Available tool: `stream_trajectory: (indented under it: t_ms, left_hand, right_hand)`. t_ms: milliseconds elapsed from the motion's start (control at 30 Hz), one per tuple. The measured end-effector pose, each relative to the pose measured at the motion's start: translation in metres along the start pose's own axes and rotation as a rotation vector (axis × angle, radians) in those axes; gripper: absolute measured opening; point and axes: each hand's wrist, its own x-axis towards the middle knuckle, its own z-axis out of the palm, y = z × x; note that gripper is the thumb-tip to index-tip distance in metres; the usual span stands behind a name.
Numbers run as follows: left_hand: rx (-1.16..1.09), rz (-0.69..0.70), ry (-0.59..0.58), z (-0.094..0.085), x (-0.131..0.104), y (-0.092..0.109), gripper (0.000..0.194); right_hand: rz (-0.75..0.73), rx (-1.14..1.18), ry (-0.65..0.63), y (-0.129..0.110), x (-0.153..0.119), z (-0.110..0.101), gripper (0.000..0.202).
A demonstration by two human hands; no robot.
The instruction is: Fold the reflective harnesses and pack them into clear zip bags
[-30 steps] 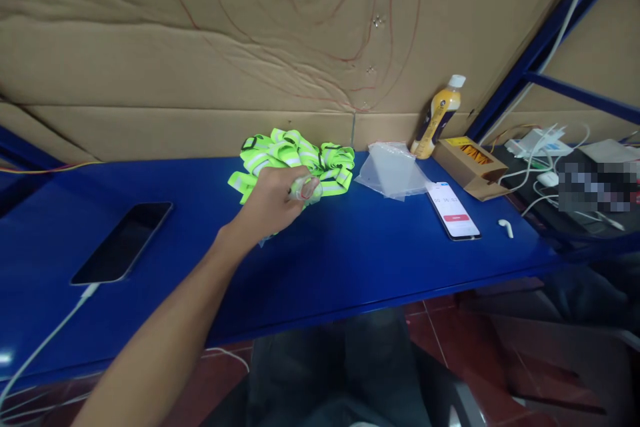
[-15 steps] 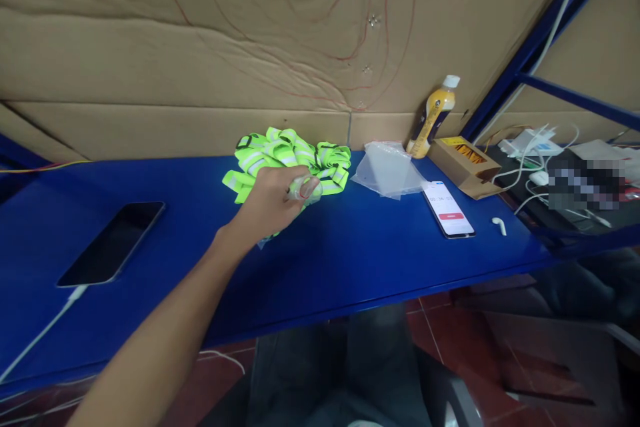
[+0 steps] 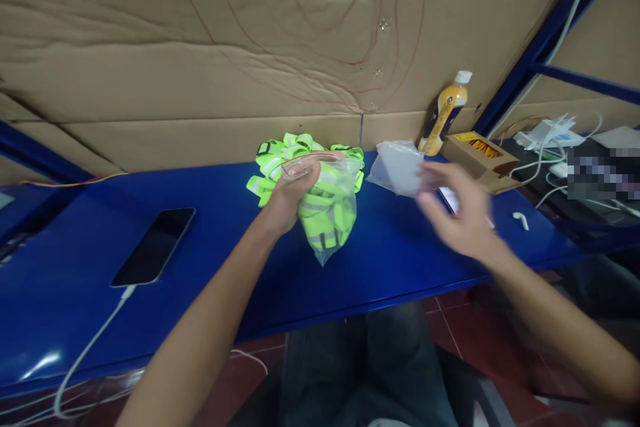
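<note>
My left hand (image 3: 293,203) grips the top of a clear zip bag (image 3: 325,257) by its red-lined mouth. Folded neon yellow-green reflective straps (image 3: 327,213) fill the bag, which hangs upright. Behind it, a loose pile of the same neon straps (image 3: 270,165), with grey reflective stripes and black buckles, lies on the blue table, partly hidden by my hand and the bag. To the right, my right hand (image 3: 463,213) is smeared by motion, its thumb and fingers apart with nothing visible between them. It hovers over a phone and beside flat clear bags (image 3: 395,170).
A yellow-labelled bottle (image 3: 445,113) and an open cardboard box (image 3: 483,160) stand at the back right. A white earbud (image 3: 521,220) lies near the right end. A dark phone (image 3: 155,247) with a white cable rests on the left of the blue table (image 3: 395,260).
My right hand has come into view at the right. My left hand has turned, bringing the filled bag into plain sight. The view has shifted slightly.
</note>
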Motion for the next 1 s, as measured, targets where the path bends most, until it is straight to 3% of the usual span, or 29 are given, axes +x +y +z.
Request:
stream_trajectory:
  t_ms: [133, 233, 333, 500, 633, 733, 800, 900, 1000]
  left_hand:
    - [-0.109, -0.094, -0.06, 0.003, -0.002, -0.004, 0.06]
    - [-0.127, -0.102, 0.061, 0.005, 0.0, -0.01, 0.058]
    - [-0.06, -0.115, 0.181, 0.009, 0.0, -0.016, 0.051]
    - [0.056, -0.056, 0.166, 0.011, -0.003, -0.025, 0.045]
    - [-0.177, -0.11, 0.036, 0.005, -0.001, -0.028, 0.047]
    - [-0.275, -0.192, -0.061, 0.005, 0.001, -0.03, 0.049]
    - [-0.247, -0.154, 0.024, 0.01, 0.002, -0.032, 0.048]
    - [-0.141, 0.008, 0.225, 0.019, 0.001, -0.039, 0.039]
    - [-0.081, 0.092, 0.261, 0.024, 0.0, -0.045, 0.037]
  right_hand:
    - [0.09, 0.452, -0.2, -0.01, 0.037, 0.085, 0.049]
    - [0.138, 0.521, -0.132, -0.009, 0.048, 0.119, 0.054]
    - [0.185, 0.442, 0.023, 0.003, 0.042, 0.124, 0.06]
    - [0.197, 0.399, 0.137, 0.019, 0.035, 0.118, 0.058]
    - [0.149, 0.534, 0.131, 0.017, 0.042, 0.12, 0.044]
    - [0.193, 0.689, 0.142, 0.015, 0.046, 0.122, 0.042]
    - [0.257, 0.782, 0.181, 0.015, 0.047, 0.124, 0.044]
    - [0.355, 0.914, 0.233, 0.014, 0.047, 0.125, 0.046]
    - [0.386, 0.988, 0.182, 0.013, 0.047, 0.124, 0.048]
